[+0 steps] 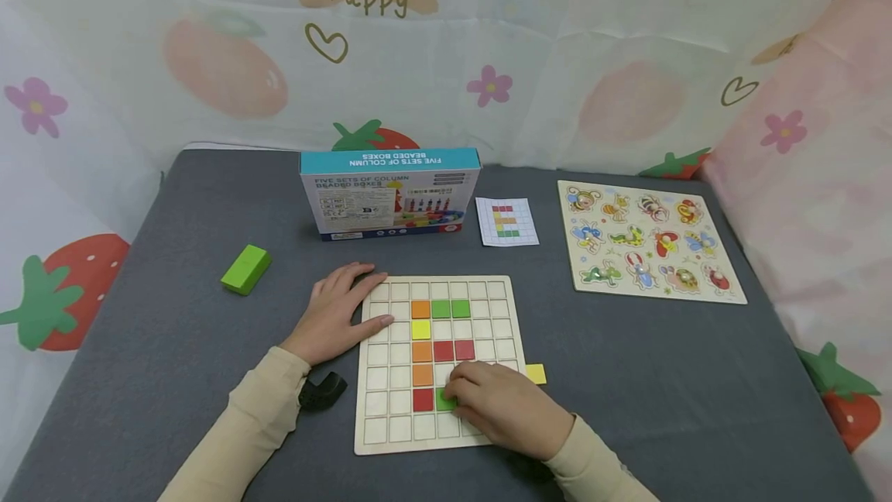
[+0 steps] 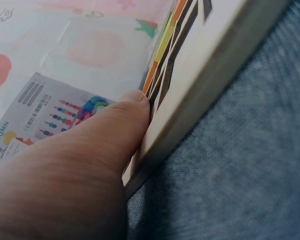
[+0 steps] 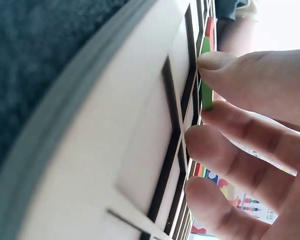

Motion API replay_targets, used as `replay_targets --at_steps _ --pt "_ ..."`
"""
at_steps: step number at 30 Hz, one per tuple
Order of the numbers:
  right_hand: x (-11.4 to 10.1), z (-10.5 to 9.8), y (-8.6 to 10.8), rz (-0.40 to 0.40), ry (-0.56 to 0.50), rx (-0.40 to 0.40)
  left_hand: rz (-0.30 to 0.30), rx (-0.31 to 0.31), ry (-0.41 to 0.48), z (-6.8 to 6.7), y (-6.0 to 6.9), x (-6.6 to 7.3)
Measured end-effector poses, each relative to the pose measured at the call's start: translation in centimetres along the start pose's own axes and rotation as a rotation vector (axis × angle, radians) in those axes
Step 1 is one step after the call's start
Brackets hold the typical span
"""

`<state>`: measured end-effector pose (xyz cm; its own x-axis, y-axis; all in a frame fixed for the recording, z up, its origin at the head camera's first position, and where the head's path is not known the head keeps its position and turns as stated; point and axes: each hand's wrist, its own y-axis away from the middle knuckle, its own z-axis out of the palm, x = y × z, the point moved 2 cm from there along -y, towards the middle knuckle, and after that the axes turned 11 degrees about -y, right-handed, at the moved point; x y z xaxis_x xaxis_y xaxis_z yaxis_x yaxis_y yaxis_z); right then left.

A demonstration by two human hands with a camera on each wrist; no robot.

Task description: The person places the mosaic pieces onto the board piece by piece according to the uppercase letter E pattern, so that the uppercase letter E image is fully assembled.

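A white grid board (image 1: 376, 431) lies on the table with orange, yellow, red and green square tiles set in several of its cells. My left hand (image 1: 336, 318) rests at the board's upper left edge, thumb over its surface and fingers extended; the left wrist view shows the thumb (image 2: 117, 125) touching the board's side. Low on the grid, my right hand (image 1: 505, 407) pinches a green square tile (image 3: 206, 75) between thumb and index finger, right beside a red tile (image 1: 423, 400). Whether that tile sits fully in its cell, I cannot tell.
A yellow tile (image 1: 536, 374) lies by the board's right edge. Green blocks (image 1: 247, 269) sit at left. Behind the board stand a box (image 1: 390, 204) and a pattern card (image 1: 507, 222); an insect picture board (image 1: 651, 242) lies at right.
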<state>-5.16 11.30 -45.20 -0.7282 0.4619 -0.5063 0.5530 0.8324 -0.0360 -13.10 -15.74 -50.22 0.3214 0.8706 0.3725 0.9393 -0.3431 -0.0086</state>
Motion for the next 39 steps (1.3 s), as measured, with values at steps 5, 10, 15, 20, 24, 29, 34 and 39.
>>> replay_targets --at_steps 5,10,15,20,24,29,34,39 --pt "0.0 0.1 0.0 -0.01 -0.001 0.002 -0.005 -0.006 0.001 0.0 0.0 0.0" --pt "0.0 0.1 0.0 -0.02 -0.007 0.017 -0.015 -0.013 -0.003 0.0 0.0 0.1" --pt "-0.1 0.0 -0.1 -0.016 -0.009 0.02 -0.019 -0.015 -0.004 0.0 0.1 0.1" --pt "0.0 -0.2 0.1 0.024 -0.014 0.003 -0.013 -0.009 -0.003 -0.1 0.1 0.0" --pt "0.6 -1.4 1.2 0.068 0.007 0.046 -0.012 -0.01 0.0 -0.1 0.1 0.1" --pt "2.3 -3.7 3.7 0.088 0.051 0.127 -0.009 -0.005 0.001 0.0 0.0 0.0" --pt "4.0 -4.8 6.0 0.159 0.054 0.112 0.0 0.0 -0.006 0.0 -0.1 0.0" --pt "4.6 -4.6 6.8 0.193 0.054 0.075 -0.004 0.0 -0.003 0.0 0.0 0.0"
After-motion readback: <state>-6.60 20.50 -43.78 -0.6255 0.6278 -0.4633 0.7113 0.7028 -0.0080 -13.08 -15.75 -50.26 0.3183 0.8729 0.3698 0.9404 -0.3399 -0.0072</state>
